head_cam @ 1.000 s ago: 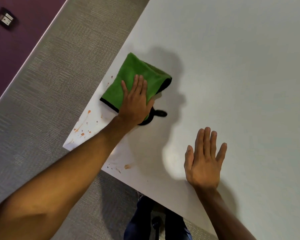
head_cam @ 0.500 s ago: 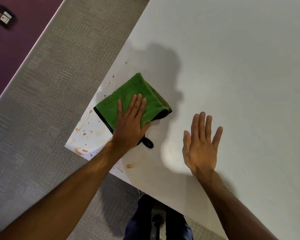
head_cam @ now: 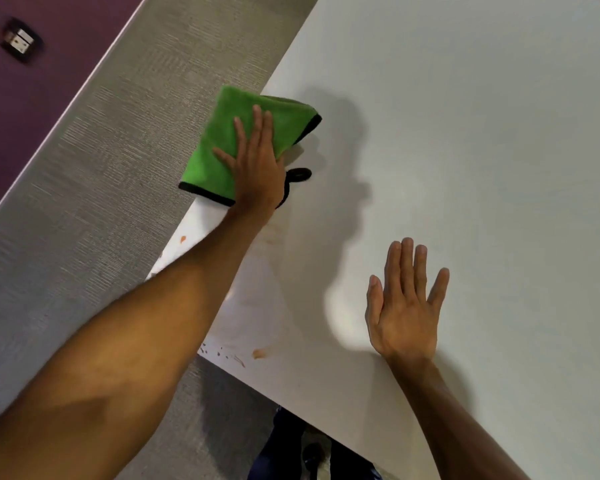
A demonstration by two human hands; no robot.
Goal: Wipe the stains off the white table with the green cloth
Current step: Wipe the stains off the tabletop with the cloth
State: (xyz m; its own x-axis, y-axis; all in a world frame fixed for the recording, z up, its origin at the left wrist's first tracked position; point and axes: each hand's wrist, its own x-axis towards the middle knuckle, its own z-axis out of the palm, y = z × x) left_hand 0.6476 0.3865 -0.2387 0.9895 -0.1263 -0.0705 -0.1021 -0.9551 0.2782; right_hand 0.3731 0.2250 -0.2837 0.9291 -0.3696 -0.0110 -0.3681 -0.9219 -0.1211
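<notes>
Left hand (head_cam: 257, 168) presses flat, fingers straight, on the folded green cloth (head_cam: 243, 133) at the white table (head_cam: 465, 133)'s far-left edge, part overhanging. Right hand (head_cam: 402, 306) lies released, palm down. Orange stains (head_cam: 258, 353) sit nearer. Cloth looks soft, light; press mid-fold.

White table (head_cam: 465, 150) corner and some stains (head_cam: 258, 354) behind the left forearm (head_cam: 153, 323).

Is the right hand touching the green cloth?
No, the right hand lies flat on the bare white table, while the left hand presses the green cloth.
</notes>
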